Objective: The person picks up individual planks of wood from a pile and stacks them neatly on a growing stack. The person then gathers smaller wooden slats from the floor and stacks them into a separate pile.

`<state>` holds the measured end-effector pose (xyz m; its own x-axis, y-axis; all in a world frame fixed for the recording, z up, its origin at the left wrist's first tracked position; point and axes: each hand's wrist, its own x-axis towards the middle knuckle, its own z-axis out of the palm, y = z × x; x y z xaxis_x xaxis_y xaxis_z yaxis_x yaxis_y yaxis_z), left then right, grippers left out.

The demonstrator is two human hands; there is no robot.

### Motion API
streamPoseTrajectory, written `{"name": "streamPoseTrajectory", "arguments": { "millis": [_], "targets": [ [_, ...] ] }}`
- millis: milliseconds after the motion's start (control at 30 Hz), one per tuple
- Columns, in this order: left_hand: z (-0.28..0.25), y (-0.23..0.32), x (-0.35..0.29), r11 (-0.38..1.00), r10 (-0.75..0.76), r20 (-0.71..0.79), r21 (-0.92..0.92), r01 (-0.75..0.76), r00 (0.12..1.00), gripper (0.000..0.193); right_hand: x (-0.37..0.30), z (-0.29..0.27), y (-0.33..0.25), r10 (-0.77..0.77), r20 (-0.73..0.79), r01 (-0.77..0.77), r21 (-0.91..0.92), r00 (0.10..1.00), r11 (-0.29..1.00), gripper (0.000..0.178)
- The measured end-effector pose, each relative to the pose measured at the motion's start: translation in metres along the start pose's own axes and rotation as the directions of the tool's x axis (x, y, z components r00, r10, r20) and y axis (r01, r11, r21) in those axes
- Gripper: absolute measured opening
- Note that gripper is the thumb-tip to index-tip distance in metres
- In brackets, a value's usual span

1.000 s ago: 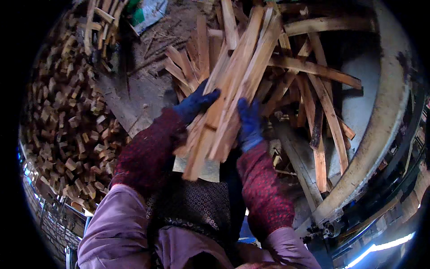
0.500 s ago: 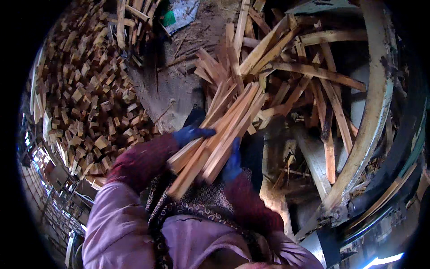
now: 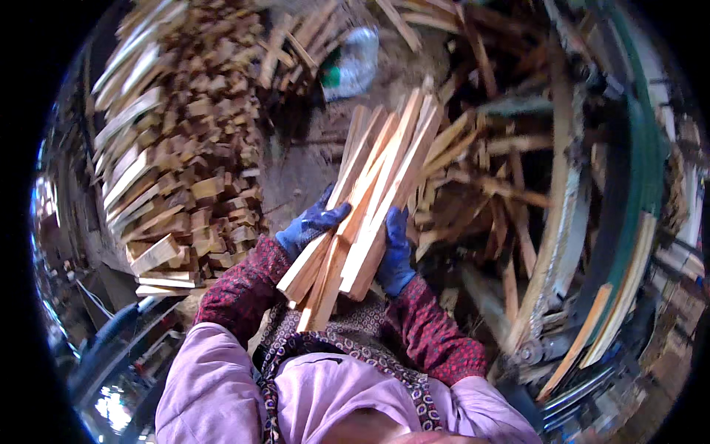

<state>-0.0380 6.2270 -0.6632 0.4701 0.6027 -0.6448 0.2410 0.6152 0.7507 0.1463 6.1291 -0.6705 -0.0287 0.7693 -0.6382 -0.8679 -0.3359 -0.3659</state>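
Observation:
Between my two blue-gloved hands lies a bundle of wooden sticks (image 3: 377, 189), pale and roughly squared, held in front of my apron. My left hand (image 3: 310, 222) is closed round the bundle's left side, its thumb over the top. Against the right side presses my right hand (image 3: 397, 255), gripping from the side and below; part of its fingers is hidden behind the wood. The near ends of the sticks are uneven, with one reaching closest to my body.
A tall stack of cut wood (image 3: 211, 148) stands at left. Loose sticks (image 3: 510, 192) lie in a tangled heap at right, beside a curved beam (image 3: 558, 200). Farther off are a small wood pile (image 3: 299, 48) and a whitish plastic sheet (image 3: 355, 66) on the dirt floor.
My view has turned leftward, so the stack and heap sit differently in it. Both hands still hold the bundle, which now points more directly away from me, clear of the heap.

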Motion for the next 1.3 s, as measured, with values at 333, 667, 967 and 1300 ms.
{"name": "streamPoseTrajectory", "arguments": {
  "millis": [333, 667, 967, 1300],
  "targets": [
    [-0.06, 0.056, -0.168, 0.405, 0.192, -0.28, -0.851, -0.336, 0.941, 0.074, -0.071, 0.185, -0.068, 0.208, 0.381, 0.028, -0.529, 0.901, 0.848, 0.067],
    [-0.236, 0.093, -0.279, 0.34, 0.3, -0.614, -0.646, -0.683, 0.73, 0.068, -0.003, 0.428, 0.086, 0.391, 0.533, 0.28, -0.793, 0.75, 0.541, 0.084],
    [-0.414, 0.034, -0.324, 0.285, 0.175, -0.971, -0.11, -0.952, 0.164, 0.051, 0.094, 0.664, 0.241, 0.797, 0.463, 0.323, -0.878, 0.388, 0.354, 0.086],
    [-0.549, -0.051, -0.32, 0.311, -0.546, -0.826, -0.353, -0.882, 0.138, 0.043, 0.218, 0.685, 0.396, 0.696, 0.705, 0.984, -0.017, 0.139, -0.18, 0.085]
  ]
}}
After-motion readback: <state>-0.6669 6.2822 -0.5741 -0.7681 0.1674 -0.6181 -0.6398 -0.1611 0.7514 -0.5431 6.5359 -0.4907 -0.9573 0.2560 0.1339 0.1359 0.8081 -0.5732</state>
